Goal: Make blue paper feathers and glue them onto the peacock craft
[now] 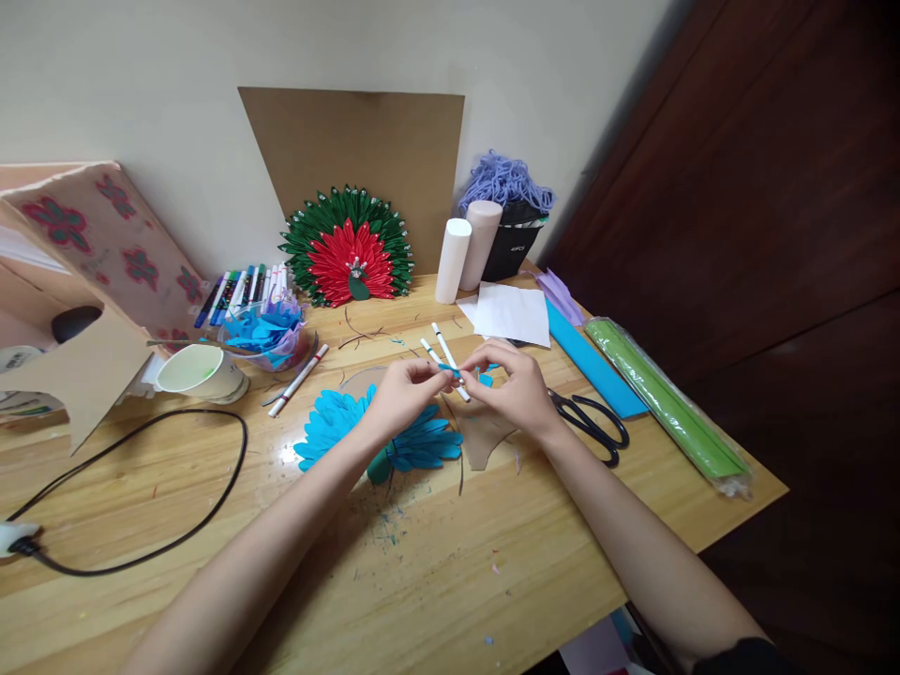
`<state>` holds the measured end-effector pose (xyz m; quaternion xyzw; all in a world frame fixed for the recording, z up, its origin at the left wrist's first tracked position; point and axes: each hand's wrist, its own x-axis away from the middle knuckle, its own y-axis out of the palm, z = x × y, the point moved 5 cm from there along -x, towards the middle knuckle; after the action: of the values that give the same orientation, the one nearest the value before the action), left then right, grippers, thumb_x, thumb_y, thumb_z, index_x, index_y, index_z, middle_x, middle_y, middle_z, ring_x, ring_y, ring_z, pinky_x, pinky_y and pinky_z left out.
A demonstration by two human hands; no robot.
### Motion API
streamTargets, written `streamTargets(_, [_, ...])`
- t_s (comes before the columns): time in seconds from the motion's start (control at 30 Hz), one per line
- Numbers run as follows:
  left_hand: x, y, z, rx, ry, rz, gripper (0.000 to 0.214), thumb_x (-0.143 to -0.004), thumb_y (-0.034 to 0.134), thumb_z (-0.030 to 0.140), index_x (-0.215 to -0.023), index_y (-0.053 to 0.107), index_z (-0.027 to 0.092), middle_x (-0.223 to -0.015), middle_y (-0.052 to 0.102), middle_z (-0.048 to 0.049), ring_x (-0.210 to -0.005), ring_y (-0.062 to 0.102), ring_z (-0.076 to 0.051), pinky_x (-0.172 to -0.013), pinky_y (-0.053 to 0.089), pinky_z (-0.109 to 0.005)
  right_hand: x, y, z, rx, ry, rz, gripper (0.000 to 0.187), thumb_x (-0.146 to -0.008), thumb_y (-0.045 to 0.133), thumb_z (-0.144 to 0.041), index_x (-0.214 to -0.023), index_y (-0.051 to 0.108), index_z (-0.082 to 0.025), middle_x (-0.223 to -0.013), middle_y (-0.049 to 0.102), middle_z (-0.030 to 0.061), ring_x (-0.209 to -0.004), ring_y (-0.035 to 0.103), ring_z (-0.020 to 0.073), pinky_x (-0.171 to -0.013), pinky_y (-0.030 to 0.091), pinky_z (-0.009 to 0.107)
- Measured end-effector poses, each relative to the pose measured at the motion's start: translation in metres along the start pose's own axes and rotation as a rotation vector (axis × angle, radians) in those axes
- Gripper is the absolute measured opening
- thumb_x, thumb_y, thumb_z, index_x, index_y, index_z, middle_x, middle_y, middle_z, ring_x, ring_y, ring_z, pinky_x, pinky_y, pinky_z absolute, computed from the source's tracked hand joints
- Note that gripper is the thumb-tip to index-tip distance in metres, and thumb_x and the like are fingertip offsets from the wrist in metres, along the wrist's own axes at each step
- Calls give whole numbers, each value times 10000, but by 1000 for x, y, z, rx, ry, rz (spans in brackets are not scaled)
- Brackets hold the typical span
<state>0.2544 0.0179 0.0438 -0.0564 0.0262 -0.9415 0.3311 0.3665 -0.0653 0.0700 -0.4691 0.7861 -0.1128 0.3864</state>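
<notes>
Between both hands, above the wooden table, is a small twisted strip of blue crepe paper (448, 368). My left hand (408, 396) pinches one end between thumb and fingers. The other end is pinched by my right hand (517, 386). Just below and left of the hands lies a fan of blue paper petals (329, 427), partly hidden by my left hand and forearm, with a dark green piece (378, 469) at its base. Two white markers (442, 343) lie right behind the fingers. A brown cardboard scrap (482, 448) shows under the hands.
Black scissors (597, 427) lie right of my right hand, near blue crepe paper (597, 361) and a wrapped green roll (667, 403). A red and green petal fan (352, 253) leans at the back. A paper cup (201, 373) and black cable (243, 450) are left.
</notes>
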Motion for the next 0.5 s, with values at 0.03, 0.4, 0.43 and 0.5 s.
streamTargets(0.03, [-1,-1,-1,1,-5,1,208,-713,581,320,-699,664,130,-736,687,-53,-705,609,-149,-643,455,-236,0,-1,-4,51,-57,18,44,-729,593,-172,-741,626,-197,-715,597,19,-719,532,165,-684,441,319])
streamTargets(0.4, [0,-5,-4,-9,-46,76,307,-691,615,426,-662,665,125,-699,686,-66,-654,601,-150,-613,446,-236,6,6,-10,258,-331,-47,137,-765,562,-161,-853,642,-230,-817,630,45,-789,521,195,-732,439,348])
streamTargets(0.43, [0,-5,-3,-19,-37,79,312,-695,613,432,-665,665,126,-704,686,-66,-650,597,-147,-604,444,-234,5,5,-10,241,-298,-30,130,-764,567,-170,-855,640,-227,-814,629,44,-791,524,194,-732,438,347])
streamTargets(0.5, [1,-4,-3,-24,-18,81,315,-705,604,437,-682,662,128,-718,683,-64,-653,593,-144,-595,444,-233,3,4,-7,182,-189,1,106,-764,575,-195,-847,635,-220,-775,620,34,-758,528,183,-712,438,334])
